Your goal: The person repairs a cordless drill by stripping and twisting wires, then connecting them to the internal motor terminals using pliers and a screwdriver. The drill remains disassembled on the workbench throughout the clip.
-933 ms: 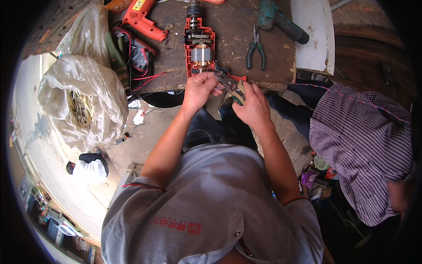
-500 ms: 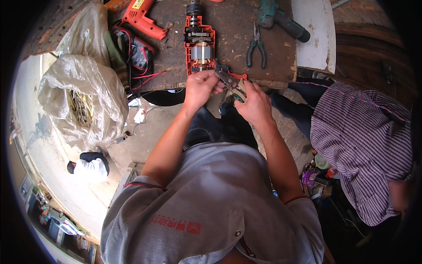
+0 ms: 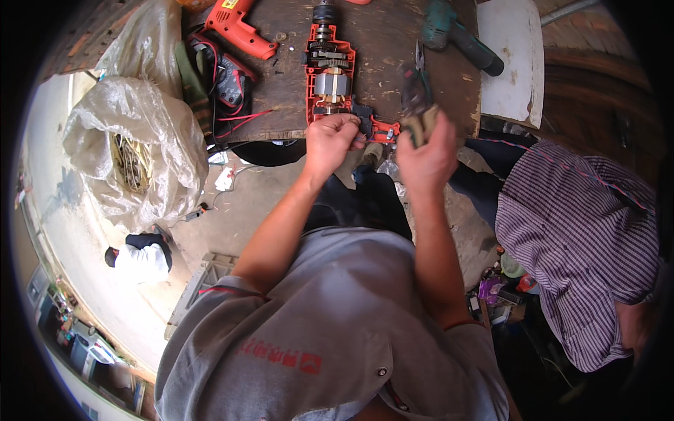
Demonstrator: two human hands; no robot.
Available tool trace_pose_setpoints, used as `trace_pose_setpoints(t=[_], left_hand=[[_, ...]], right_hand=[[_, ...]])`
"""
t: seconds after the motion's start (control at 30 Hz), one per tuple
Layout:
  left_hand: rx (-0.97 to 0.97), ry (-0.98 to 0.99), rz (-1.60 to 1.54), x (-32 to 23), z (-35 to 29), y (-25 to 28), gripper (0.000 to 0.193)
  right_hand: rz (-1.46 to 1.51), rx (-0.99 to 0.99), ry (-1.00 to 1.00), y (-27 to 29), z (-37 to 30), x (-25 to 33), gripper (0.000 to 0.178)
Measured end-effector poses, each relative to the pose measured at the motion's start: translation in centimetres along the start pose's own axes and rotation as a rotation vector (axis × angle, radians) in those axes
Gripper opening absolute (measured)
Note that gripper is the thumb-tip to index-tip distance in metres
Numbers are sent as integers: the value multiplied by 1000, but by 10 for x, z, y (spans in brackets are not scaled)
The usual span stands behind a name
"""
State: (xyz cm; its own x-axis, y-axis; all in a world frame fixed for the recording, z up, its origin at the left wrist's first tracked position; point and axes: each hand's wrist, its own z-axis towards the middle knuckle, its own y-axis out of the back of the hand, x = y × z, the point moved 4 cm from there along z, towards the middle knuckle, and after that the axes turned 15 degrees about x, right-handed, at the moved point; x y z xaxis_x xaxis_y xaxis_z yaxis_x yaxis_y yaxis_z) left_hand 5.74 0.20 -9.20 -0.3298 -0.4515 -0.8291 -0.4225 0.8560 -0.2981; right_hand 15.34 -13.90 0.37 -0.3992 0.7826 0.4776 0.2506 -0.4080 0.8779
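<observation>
An opened electric drill [image 3: 332, 85] with a red half-shell lies at the bench's front edge, its motor and gears exposed. My left hand [image 3: 329, 142] is closed in a pinch beside its dark switch [image 3: 362, 116]; what the fingertips hold is too small to make out. The red handle [image 3: 385, 129] extends right from there. My right hand [image 3: 428, 151] grips tan-handled pliers [image 3: 420, 125], blurred by motion, with their dark jaws raised over the bench. Just beyond those jaws, a second pair of pliers [image 3: 420, 57] is partly hidden.
A red drill shell [image 3: 242, 29] and a multimeter [image 3: 230, 83] with red leads lie on the bench [image 3: 281, 88] to the left. A teal cordless drill [image 3: 460, 38] rests at the right. A plastic sack [image 3: 91, 133] stands left; a person in a checked shirt [image 3: 576, 245] is close on my right.
My right hand has moved right with its pliers, away from the switch and over the bench. My left hand stays pinched near the switch. The view has shifted slightly.
</observation>
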Motion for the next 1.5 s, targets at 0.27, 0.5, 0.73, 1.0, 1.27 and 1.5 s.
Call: trace_pose_setpoints(t=[0.27,0.5,0.73,1.0,1.27,1.5], left_hand=[[74,55,-17,-2,4,3,20],[183,70,-64,-2,1,7,29],[242,-39,1,-19,-24,16,45],[314,-104,383,-28,-29,35,34],[16,32,298,-42,-13,30,20],[54,51,311,-40,-6,33,20]], right_hand=[[233,176,-236,21,68,-85,55],[-419,24,-160,-4,82,-110,62],[884,502,-46,-48,38,-48,21],[1031,684,-17,-96,24,-21,21],[950,638,-37,-105,23,-15,18],[919,654,-30,-104,20,-14,19]])
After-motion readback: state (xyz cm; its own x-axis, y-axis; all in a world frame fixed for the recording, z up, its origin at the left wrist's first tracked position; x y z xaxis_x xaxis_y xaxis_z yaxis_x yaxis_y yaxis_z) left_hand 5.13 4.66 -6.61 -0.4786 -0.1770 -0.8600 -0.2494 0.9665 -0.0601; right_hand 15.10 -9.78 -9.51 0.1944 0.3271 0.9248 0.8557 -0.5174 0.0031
